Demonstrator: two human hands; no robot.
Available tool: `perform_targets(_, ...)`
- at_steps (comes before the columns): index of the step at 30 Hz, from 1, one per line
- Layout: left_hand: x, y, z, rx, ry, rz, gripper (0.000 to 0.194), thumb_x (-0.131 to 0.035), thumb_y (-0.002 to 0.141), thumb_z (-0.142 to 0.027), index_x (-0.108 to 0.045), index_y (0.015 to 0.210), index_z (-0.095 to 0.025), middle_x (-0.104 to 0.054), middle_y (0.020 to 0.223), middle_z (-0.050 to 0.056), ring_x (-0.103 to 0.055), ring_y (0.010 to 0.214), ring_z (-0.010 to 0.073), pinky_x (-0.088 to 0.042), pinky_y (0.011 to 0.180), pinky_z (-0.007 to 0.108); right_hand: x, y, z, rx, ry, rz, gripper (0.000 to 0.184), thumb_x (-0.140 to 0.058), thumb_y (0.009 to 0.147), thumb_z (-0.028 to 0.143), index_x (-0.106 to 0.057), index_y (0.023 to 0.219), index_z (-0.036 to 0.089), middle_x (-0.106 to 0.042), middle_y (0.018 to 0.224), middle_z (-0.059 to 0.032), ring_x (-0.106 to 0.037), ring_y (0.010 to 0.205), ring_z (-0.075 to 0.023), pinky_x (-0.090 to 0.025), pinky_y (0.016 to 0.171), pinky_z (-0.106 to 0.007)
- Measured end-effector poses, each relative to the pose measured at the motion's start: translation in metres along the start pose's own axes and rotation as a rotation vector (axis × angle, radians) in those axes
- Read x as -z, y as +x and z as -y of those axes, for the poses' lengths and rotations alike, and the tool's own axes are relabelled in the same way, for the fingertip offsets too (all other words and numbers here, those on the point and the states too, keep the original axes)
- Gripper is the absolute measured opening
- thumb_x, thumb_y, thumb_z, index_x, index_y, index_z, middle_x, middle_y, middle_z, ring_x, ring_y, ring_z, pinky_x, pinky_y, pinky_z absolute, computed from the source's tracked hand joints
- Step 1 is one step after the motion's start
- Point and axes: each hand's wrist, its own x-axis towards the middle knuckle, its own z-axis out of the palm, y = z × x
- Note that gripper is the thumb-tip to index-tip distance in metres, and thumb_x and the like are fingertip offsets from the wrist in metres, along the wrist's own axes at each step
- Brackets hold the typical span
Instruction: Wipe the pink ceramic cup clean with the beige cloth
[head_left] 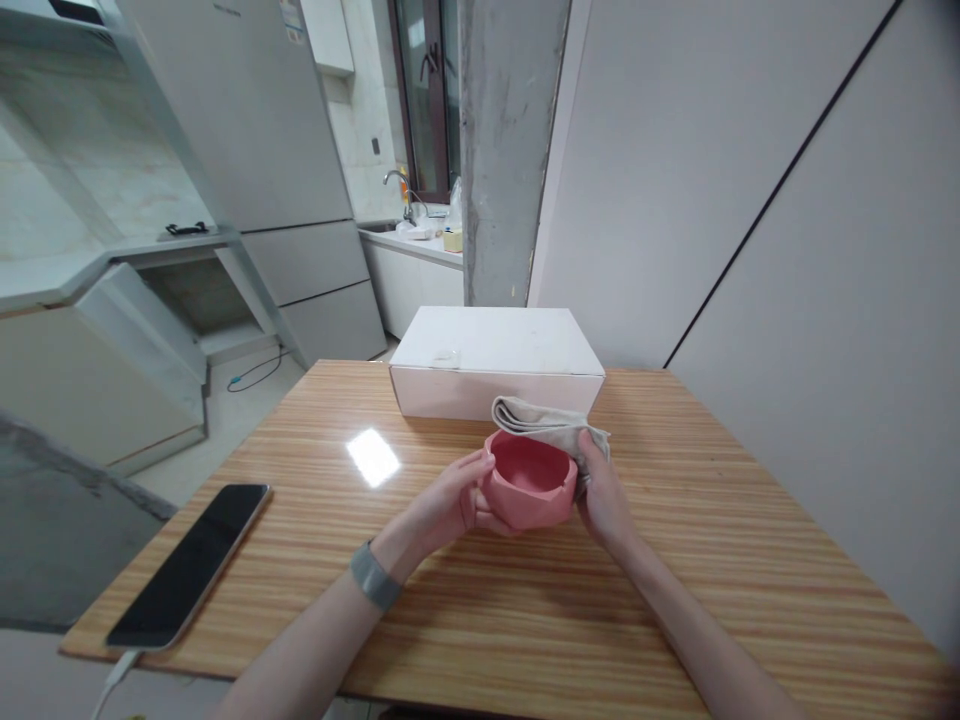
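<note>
The left grip (456, 495) clasps a pink bowl (531, 503) by its side; the right grip (604, 497) pinches a folded cloth (541, 421).

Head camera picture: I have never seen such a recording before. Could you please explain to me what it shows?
There is no machine here, only a person's two bare hands. The single picture comes from a camera worn on the head, looking forward and down.

The left hand, with a grey band on its wrist, holds a pink bowl. The right hand holds a folded grey cloth at the bowl's rim.

On the wooden table lie a white box behind the bowl and a phone with a white cable at left.
</note>
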Motion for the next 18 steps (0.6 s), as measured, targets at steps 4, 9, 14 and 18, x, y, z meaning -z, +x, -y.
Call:
perform_targets(4,-0.006,0.0,0.002,-0.109,0.013,-0.039,0.037,-0.065,0.084,-0.034,-0.057,0.113,-0.014,-0.07,0.088,0.01,-0.068,0.065,0.021,-0.061,0.057,0.04,-0.001,-0.003,0.002,0.035,-0.051,-0.042,0.048,-0.058,0.08,0.064,-0.073,0.105,0.025,-0.076,0.104,-0.0039,-0.062,0.115,-0.0298,-0.04,0.107,-0.046)
perform_targets(9,-0.017,0.003,0.007,-0.256,-0.018,-0.154,0.043,-0.072,0.078,-0.033,-0.053,0.112,-0.016,-0.066,0.101,0.011,-0.068,0.075,0.0217,-0.061,0.056,0.037,-0.013,-0.017,0.005,0.132,-0.171,-0.1,0.051,-0.055,0.083,0.063,-0.072,0.108,0.021,-0.073,0.115,-0.0063,-0.06,0.117,-0.0285,-0.038,0.108,-0.044)
perform_targets(14,-0.022,0.003,0.011,-0.338,-0.119,-0.186,0.045,-0.078,0.073,-0.029,-0.05,0.107,-0.02,-0.062,0.115,0.01,-0.067,0.088,0.0217,-0.061,0.068,0.041,-0.021,-0.025,0.003,0.15,-0.203,-0.08,0.055,-0.055,0.082,0.065,-0.072,0.11,0.022,-0.071,0.119,-0.0068,-0.058,0.12,-0.0285,-0.039,0.108,-0.042)
perform_targets(18,-0.024,0.0,0.01,-0.277,-0.069,-0.097,0.05,-0.074,0.077,-0.029,-0.052,0.121,-0.022,-0.061,0.124,0.012,-0.066,0.097,0.024,-0.06,0.072,0.038,-0.014,-0.018,0.005,0.108,-0.158,-0.091,0.054,-0.056,0.082,0.065,-0.072,0.11,0.022,-0.071,0.119,-0.0054,-0.058,0.121,-0.0281,-0.036,0.11,-0.042)
